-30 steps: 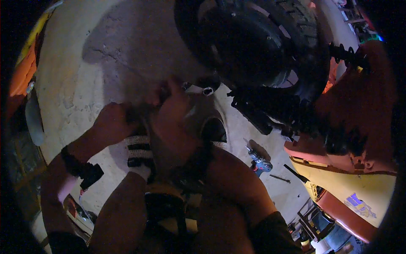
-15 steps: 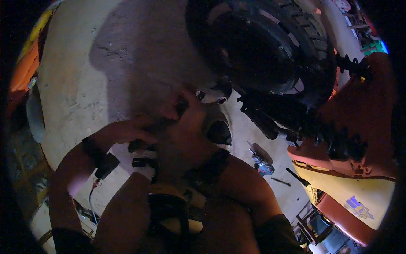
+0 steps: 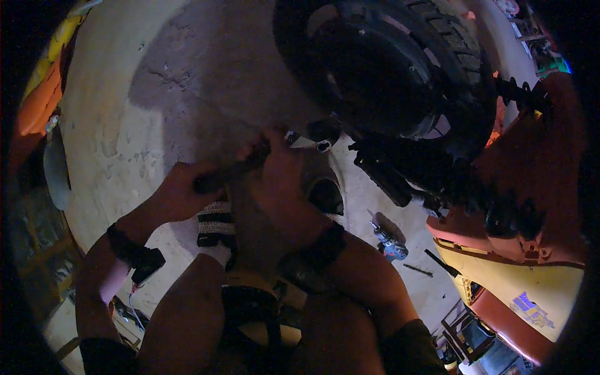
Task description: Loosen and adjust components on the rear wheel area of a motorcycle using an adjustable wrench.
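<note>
A dark bar-shaped tool (image 3: 228,174) runs between both hands, just below a scooter's black tyred wheel (image 3: 387,69). My left hand (image 3: 178,190) grips its lower left end. My right hand (image 3: 281,178) is closed round its upper end, close to a small pale metal part (image 3: 315,145) under the wheel. I wear a dark band on each wrist. A foot in a striped sock (image 3: 215,228) rests on the floor between my arms. The light is dim and the tool's tip is hidden by my right hand.
The scooter's dark engine parts (image 3: 406,175) and its orange and yellow body (image 3: 531,275) fill the right side. A small power tool (image 3: 389,245) and a thin rod (image 3: 417,270) lie on the pale concrete floor (image 3: 125,125). Orange objects (image 3: 37,112) sit at the far left.
My left hand has slid right and closed on the tool's lower end. My right hand has risen toward the wheel. The view has shifted closer to the wheel.
</note>
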`<state>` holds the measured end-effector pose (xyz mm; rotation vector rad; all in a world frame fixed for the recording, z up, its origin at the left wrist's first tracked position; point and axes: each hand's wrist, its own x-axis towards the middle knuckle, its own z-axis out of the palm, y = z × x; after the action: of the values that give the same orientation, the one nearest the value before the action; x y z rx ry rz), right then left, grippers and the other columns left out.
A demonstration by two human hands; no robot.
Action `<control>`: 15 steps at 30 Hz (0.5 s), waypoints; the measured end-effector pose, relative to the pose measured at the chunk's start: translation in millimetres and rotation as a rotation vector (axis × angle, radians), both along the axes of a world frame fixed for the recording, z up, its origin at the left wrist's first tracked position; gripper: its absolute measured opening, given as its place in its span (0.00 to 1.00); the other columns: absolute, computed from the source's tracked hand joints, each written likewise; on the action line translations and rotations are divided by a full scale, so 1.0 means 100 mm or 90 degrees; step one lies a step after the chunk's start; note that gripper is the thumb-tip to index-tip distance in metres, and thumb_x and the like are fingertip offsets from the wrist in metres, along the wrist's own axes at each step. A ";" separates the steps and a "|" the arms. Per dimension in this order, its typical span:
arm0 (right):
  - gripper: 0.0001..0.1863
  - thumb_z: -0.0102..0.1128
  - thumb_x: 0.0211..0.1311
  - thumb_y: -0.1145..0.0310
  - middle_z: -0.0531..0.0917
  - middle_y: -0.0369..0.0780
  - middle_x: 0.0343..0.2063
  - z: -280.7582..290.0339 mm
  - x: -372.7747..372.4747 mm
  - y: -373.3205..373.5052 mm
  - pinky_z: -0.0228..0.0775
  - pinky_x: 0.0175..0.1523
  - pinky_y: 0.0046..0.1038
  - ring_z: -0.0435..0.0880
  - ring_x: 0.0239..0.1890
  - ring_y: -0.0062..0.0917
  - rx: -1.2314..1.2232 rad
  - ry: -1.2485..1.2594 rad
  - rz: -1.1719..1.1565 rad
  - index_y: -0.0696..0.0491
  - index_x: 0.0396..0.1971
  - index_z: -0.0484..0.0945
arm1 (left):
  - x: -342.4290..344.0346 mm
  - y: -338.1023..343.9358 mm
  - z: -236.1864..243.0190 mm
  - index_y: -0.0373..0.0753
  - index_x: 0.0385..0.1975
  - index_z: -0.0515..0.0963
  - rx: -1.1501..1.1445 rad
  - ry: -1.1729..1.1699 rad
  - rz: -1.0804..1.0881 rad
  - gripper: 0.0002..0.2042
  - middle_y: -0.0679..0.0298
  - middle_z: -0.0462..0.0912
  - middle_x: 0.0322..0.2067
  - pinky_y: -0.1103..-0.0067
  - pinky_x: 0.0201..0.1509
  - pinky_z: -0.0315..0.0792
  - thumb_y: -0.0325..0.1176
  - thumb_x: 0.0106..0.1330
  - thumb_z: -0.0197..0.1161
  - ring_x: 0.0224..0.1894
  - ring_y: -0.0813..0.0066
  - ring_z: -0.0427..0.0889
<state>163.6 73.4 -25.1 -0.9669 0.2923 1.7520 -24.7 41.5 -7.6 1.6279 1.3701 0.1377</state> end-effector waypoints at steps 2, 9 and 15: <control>0.06 0.55 0.62 0.68 0.69 0.35 0.20 -0.12 0.05 -0.03 0.64 0.28 0.31 0.70 0.21 0.24 0.044 0.002 0.017 0.48 0.30 0.66 | 0.09 -0.02 -0.02 0.35 0.47 0.75 -0.095 -0.004 -0.014 0.21 0.55 0.82 0.37 0.70 0.48 0.75 0.34 0.54 0.71 0.40 0.65 0.82; 0.06 0.56 0.62 0.66 0.69 0.34 0.20 -0.22 0.20 -0.17 0.59 0.23 0.28 0.64 0.16 0.22 -0.052 -0.034 0.069 0.47 0.31 0.68 | 0.24 -0.24 -0.24 0.34 0.45 0.75 -0.309 -0.113 0.028 0.21 0.61 0.81 0.36 0.75 0.44 0.74 0.37 0.56 0.72 0.39 0.74 0.79; 0.05 0.57 0.62 0.66 0.69 0.34 0.19 -0.25 0.16 -0.20 0.57 0.21 0.26 0.63 0.14 0.21 -0.053 -0.186 0.044 0.47 0.31 0.70 | 0.19 -0.56 -0.89 0.34 0.46 0.74 -0.656 -0.306 0.145 0.20 0.63 0.80 0.38 0.78 0.46 0.73 0.37 0.57 0.70 0.41 0.76 0.78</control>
<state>179.1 53.3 -50.4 -1.2902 0.1464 1.6431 -6.0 -14.7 -96.2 0.5275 0.9691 -0.0483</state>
